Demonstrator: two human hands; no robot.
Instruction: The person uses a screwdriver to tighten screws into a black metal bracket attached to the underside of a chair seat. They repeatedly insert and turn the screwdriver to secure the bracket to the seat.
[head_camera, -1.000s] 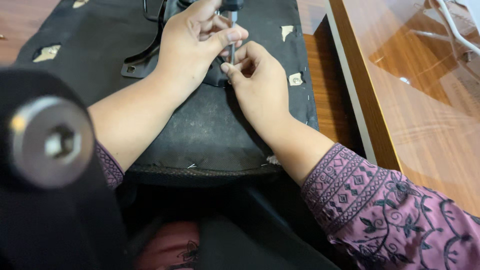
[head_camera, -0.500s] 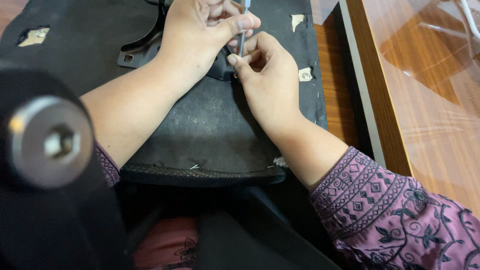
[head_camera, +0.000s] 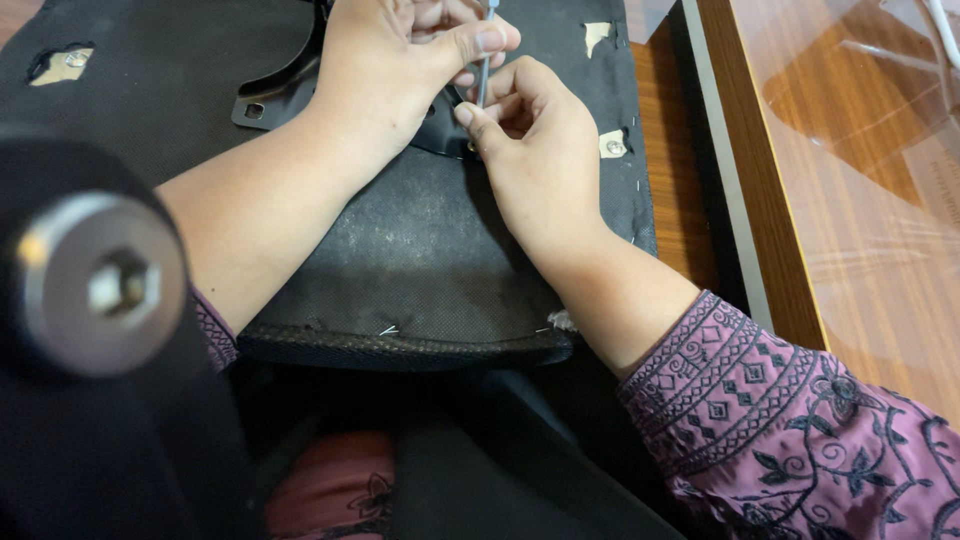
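Note:
An upturned black chair seat (head_camera: 420, 250) covered in dark fabric lies in front of me, with a black metal bracket (head_camera: 275, 95) bolted to its underside. My left hand (head_camera: 400, 70) and my right hand (head_camera: 535, 150) meet over the bracket's right end. Both pinch a thin silver tool shaft (head_camera: 483, 70) that stands upright between the fingers. The tool's top runs out of the picture and its tip is hidden by my fingers. Purple patterned sleeves cover my forearms.
A black part with a round silver cap and hex socket (head_camera: 100, 285) fills the near left. A wooden table (head_camera: 860, 200) with a glossy top stands at the right. Bare patches with bolts (head_camera: 612, 145) show on the seat. A reddish cloth (head_camera: 330, 490) lies below.
Both hands have stayed on the thin tool, with only small finger shifts. The view has drifted, so the hands sit slightly higher and to the right in the picture.

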